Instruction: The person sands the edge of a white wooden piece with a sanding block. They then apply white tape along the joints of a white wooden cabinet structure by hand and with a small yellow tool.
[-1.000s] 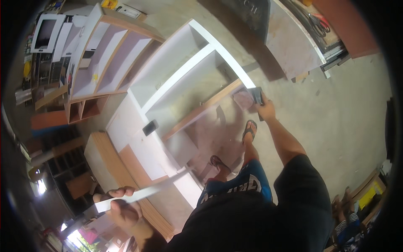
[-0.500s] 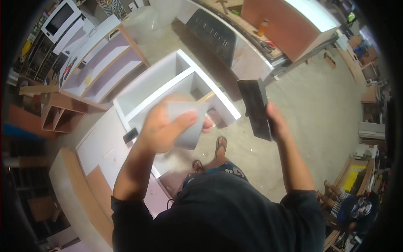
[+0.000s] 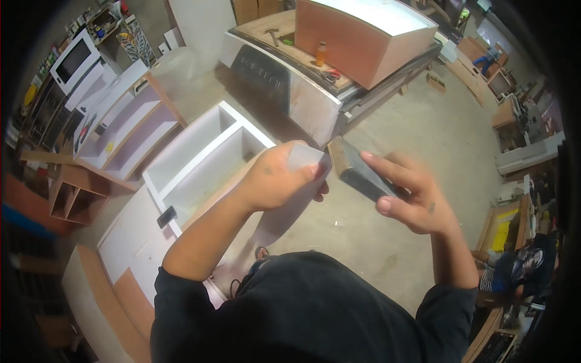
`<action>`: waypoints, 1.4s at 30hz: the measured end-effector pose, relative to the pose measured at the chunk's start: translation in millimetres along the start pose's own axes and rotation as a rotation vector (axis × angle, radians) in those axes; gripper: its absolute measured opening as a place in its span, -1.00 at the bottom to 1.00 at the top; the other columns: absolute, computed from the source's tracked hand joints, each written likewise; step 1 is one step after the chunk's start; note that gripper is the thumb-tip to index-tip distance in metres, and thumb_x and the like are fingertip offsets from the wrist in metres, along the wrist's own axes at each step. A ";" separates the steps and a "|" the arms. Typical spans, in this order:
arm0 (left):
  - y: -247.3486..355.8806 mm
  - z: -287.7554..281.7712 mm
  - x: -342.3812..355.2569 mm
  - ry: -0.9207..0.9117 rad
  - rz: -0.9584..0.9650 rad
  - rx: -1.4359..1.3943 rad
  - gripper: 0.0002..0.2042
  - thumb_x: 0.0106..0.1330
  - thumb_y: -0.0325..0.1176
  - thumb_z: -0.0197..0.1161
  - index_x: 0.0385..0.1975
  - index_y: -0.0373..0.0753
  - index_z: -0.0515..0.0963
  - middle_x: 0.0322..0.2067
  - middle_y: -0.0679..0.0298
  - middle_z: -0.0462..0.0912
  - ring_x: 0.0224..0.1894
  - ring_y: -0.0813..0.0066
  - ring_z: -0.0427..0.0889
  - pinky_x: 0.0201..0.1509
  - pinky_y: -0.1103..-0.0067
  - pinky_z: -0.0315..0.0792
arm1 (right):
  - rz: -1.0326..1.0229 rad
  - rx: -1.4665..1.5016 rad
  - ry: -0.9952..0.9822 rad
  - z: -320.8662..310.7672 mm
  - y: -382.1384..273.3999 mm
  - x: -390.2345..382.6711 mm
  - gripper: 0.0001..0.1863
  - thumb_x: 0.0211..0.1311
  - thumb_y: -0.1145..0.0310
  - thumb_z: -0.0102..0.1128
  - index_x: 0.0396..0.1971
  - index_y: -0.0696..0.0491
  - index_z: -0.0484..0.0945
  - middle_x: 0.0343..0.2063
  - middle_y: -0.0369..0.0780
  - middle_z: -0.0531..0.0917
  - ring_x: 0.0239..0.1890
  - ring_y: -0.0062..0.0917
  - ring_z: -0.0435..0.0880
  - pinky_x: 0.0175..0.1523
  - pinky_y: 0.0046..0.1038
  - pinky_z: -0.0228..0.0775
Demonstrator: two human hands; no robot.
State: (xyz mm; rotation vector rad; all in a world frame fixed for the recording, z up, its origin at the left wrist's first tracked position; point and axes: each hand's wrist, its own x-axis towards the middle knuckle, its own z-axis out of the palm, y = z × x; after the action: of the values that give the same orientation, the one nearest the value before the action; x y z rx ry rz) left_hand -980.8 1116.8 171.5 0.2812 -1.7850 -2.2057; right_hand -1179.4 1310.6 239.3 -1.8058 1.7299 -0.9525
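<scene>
My left hand (image 3: 275, 178) pinches a thin, pale grey sheet (image 3: 280, 219), its thumb on top and fingers behind. The sheet bends and hangs down below the hand. To its right, my right hand (image 3: 420, 196) grips a dark sanding block (image 3: 366, 173) between thumb and fingers. The block is tilted, and a bare wood-coloured end faces the sheet. That end is close to the sheet's upper edge; whether they touch I cannot tell. Beneath my left arm stands a white open cabinet frame (image 3: 203, 140) with compartments.
A small black object (image 3: 166, 216) rests on the cabinet's near edge. Ahead, a workbench (image 3: 257, 29) bears a hammer, an orange bottle (image 3: 321, 54), red-handled pliers and a large brown box (image 3: 345, 45). Shelving (image 3: 142, 127) stands left. Another person (image 3: 523, 266) is at the lower right.
The block has moved left and down toward the sheet and turned so its wooden end shows. My left hand has moved slightly right. The view has shifted, showing more of the workbench.
</scene>
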 end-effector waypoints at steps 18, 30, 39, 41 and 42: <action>0.1 60.2 28.4 0.008 -0.106 0.009 -0.75 0.37 -0.32 0.23 -0.16 -0.34 0.36 -0.37 0.07 0.63 -0.34 0.35 0.70 -0.23 0.43 0.64 | 0.126 -0.306 0.201 -48.5 43.7 -78.7 -0.36 0.08 0.17 0.39 0.24 -0.16 0.49 -0.29 -0.13 0.47 -0.24 -0.32 0.46 -0.07 -0.37 0.35; 9.4 64.0 19.8 -0.151 -0.073 -0.012 -0.79 0.37 -0.44 0.15 -0.08 -0.37 0.42 -0.35 0.13 0.62 -0.34 0.37 0.67 -0.26 0.45 0.61 | -0.203 -0.597 0.267 -8.9 5.0 -26.2 -0.32 0.01 0.10 0.41 0.23 -0.24 0.50 -0.29 -0.11 0.46 -0.24 -0.26 0.45 -0.08 -0.30 0.36; 12.7 51.9 3.1 -0.163 -0.023 -0.001 -0.80 0.34 -0.50 0.13 -0.07 -0.35 0.45 -0.35 0.15 0.63 -0.31 0.38 0.67 -0.27 0.46 0.60 | -0.183 -0.532 0.221 -6.4 2.7 -40.9 -0.33 0.01 0.16 0.42 0.23 -0.25 0.51 -0.35 -0.13 0.43 -0.27 -0.26 0.43 -0.13 -0.32 0.35; 19.6 67.8 2.3 -0.172 -0.063 0.041 -0.83 0.37 -0.48 0.10 -0.11 -0.36 0.46 -0.36 0.18 0.61 -0.32 0.42 0.66 -0.28 0.49 0.58 | -0.233 -0.507 0.233 1.4 -5.2 -25.3 -0.34 0.03 0.16 0.40 0.23 -0.23 0.50 -0.37 -0.14 0.43 -0.28 -0.27 0.44 -0.15 -0.31 0.35; 13.5 69.1 0.5 -0.153 -0.045 0.095 -0.85 0.37 -0.47 0.11 -0.14 -0.36 0.48 -0.39 0.19 0.61 -0.34 0.43 0.65 -0.29 0.51 0.57 | -0.278 -0.499 0.230 6.7 -14.5 -8.8 -0.34 0.04 0.16 0.40 0.23 -0.22 0.50 -0.37 -0.14 0.43 -0.29 -0.27 0.44 -0.15 -0.31 0.35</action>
State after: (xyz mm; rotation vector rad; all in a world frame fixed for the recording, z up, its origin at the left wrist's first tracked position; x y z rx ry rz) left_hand -1002.6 1177.7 199.5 0.1788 -1.9856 -2.2302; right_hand -1164.4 1319.9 244.2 -2.3825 2.0291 -0.9197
